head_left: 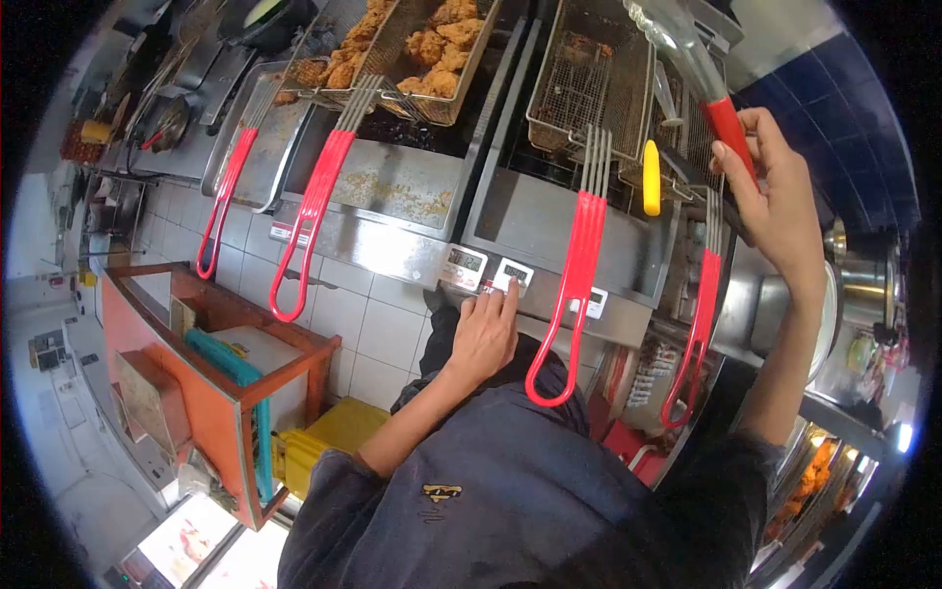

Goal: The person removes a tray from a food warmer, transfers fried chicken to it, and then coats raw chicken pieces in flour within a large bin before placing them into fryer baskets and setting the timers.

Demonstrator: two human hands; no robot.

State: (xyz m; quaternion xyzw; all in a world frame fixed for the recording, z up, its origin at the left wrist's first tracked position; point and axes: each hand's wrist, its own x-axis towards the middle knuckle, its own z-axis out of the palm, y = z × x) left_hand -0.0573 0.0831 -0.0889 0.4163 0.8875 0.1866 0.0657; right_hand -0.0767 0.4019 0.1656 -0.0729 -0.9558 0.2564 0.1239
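Observation:
My right hand (775, 196) is closed around the red handle of metal tongs (702, 74), raised over the right side of the fryer. My left hand (486, 334) holds nothing. Its index fingertip touches a small white digital timer (514, 270) on the fryer's front edge, while the other fingers are loosely bent. Just left of that sits another timer (465, 265), and a third timer (594, 304) lies to the right, behind a basket handle. Between my hands a wire fryer basket (574, 88) extends its red handle (582, 265) toward me.
Fried chicken pieces (437, 49) fill a basket on the left, whose red handle (319, 206) juts out. Crumbs lie on the metal ledge (368, 187). More red handles (702, 324) project at the right. An orange cart (206, 402) and a yellow bin (343, 432) stand at lower left.

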